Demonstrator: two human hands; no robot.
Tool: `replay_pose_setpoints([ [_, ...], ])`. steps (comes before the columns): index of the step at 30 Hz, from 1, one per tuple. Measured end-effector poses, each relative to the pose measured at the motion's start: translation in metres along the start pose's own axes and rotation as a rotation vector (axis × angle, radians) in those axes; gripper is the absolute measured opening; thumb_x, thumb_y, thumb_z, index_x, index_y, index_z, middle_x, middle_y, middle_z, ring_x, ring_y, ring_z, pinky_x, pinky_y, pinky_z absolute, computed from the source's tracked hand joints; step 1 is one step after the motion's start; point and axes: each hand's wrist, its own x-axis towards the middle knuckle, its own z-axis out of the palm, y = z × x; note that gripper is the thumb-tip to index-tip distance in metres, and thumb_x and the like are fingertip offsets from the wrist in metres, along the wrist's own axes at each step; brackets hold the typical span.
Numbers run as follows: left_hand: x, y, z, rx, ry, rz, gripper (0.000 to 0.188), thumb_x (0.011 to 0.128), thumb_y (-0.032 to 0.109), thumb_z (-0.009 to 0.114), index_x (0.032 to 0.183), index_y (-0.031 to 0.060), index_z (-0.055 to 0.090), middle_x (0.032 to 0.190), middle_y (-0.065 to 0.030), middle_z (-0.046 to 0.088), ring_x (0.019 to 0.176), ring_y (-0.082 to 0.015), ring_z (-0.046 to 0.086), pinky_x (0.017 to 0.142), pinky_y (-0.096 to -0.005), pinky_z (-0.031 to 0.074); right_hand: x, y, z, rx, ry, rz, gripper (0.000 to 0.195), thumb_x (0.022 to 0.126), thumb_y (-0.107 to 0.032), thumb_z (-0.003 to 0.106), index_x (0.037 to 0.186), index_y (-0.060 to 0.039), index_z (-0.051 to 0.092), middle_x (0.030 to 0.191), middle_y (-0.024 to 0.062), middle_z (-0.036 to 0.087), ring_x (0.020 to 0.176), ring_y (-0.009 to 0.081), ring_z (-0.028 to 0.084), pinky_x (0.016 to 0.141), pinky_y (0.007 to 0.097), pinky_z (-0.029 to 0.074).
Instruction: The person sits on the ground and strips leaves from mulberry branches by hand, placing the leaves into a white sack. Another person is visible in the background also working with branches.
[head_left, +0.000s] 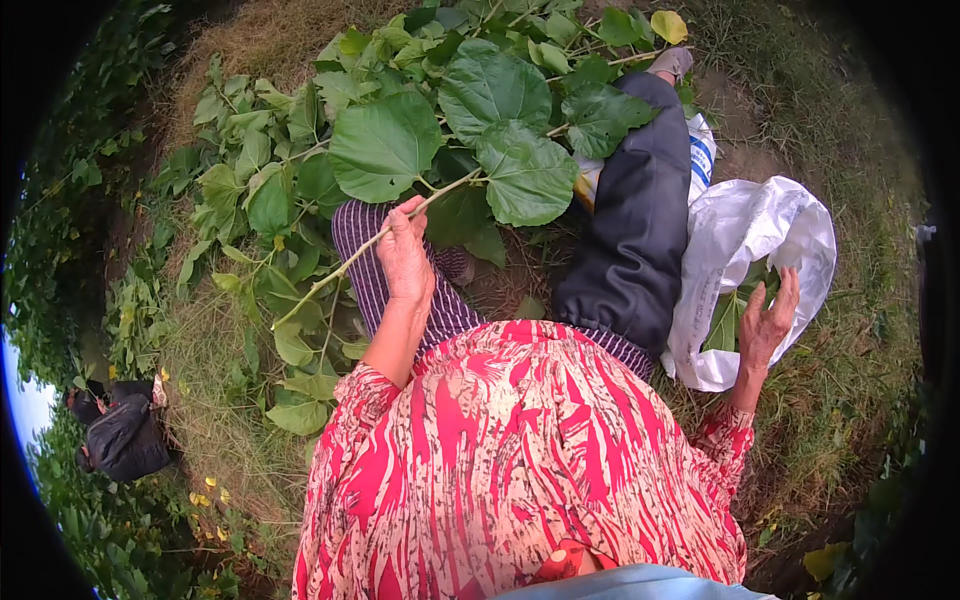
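Note:
My left hand (405, 259) grips a cut green stem (352, 261) near its bare lower end. Farther along it, broad toothed green leaves (517, 169) spread out in front of my knees. On the other side, my right hand (765, 319) is at the mouth of a white woven plastic sack (705, 247), fingers apart, and I see nothing held in it. Green leaves (724, 322) lie inside the sack, partly hidden by its folded rim. The sack stands beside my leg in a dark sleeve-like cover (630, 225).
A heap of leafy branches (255, 165) covers the ground ahead and to the left. A white printed bag (701, 154) is partly under my right leg. Dry grass (840, 375) surrounds me. At far left, a person in dark clothing (127, 435) is near tall leafy plants (67, 202).

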Motion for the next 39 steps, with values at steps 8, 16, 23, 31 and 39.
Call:
replay_pose_setpoints([
  [8, -0.031, 0.099, 0.024, -0.077, -0.093, 0.499, 0.034, 0.093, 0.035, 0.046, 0.082, 0.0034, 0.047, 0.083, -0.0083, 0.052, 0.093, -0.0274, 0.057, 0.092, -0.0446, 0.044, 0.029, -0.147, 0.02, 0.606, -0.169, -0.362, 0.04, 0.075, 0.002, 0.062, 0.113, 0.0036, 0.051, 0.117, 0.0197, 0.052, 0.106, 0.0354, 0.053, 0.089, 0.0393, 0.044],
  [16, -0.1, 0.154, 0.058, 0.145, -0.228, 0.783, 0.041, 0.096, 0.044, 0.032, 0.072, 0.01, 0.032, 0.065, -0.0022, 0.033, 0.058, -0.0165, 0.039, 0.066, -0.039, 0.043, 0.05, -0.266, -0.01, 0.716, -0.201, -0.916, 0.053, 0.07, -0.025, 0.067, 0.113, 0.0024, 0.053, 0.122, 0.0192, 0.048, 0.119, 0.0371, 0.041, 0.101, 0.0496, 0.032],
  [23, -0.102, 0.119, 0.053, 0.005, -0.269, 0.598, 0.041, 0.096, 0.041, 0.035, 0.07, 0.0087, 0.033, 0.061, -0.002, 0.031, 0.054, -0.0158, 0.036, 0.058, -0.0351, 0.039, -0.005, -0.25, 0.096, 0.605, -0.253, -0.818, 0.012, 0.069, -0.009, 0.059, 0.075, -0.0045, 0.049, 0.068, 0.0089, 0.046, 0.065, 0.027, 0.052, 0.064, 0.0408, 0.044],
  [31, -0.104, 0.135, 0.046, -0.102, -0.036, 0.6, 0.043, 0.096, 0.04, 0.038, 0.065, 0.0128, 0.027, 0.059, 0.0015, 0.024, 0.053, -0.0125, 0.029, 0.056, -0.0292, 0.032, -0.021, -0.122, 0.179, 0.323, -0.363, -0.246, 0.016, 0.087, -0.01, 0.051, 0.073, -0.0024, 0.047, 0.06, 0.0146, 0.051, 0.057, 0.0339, 0.054, 0.05, 0.0428, 0.044],
  [39, -0.102, 0.113, 0.054, -0.06, -0.184, 0.55, 0.041, 0.096, 0.041, 0.036, 0.068, 0.012, 0.03, 0.062, 0.0006, 0.027, 0.057, -0.0145, 0.033, 0.062, -0.0329, 0.036, -0.016, -0.247, 0.086, 1.643, -1.106, 0.383, 0.032, 0.089, -0.023, 0.059, 0.11, 0.0012, 0.057, 0.1, 0.0045, 0.063, 0.087, 0.0066, 0.054, 0.078, 0.0228, 0.045],
])
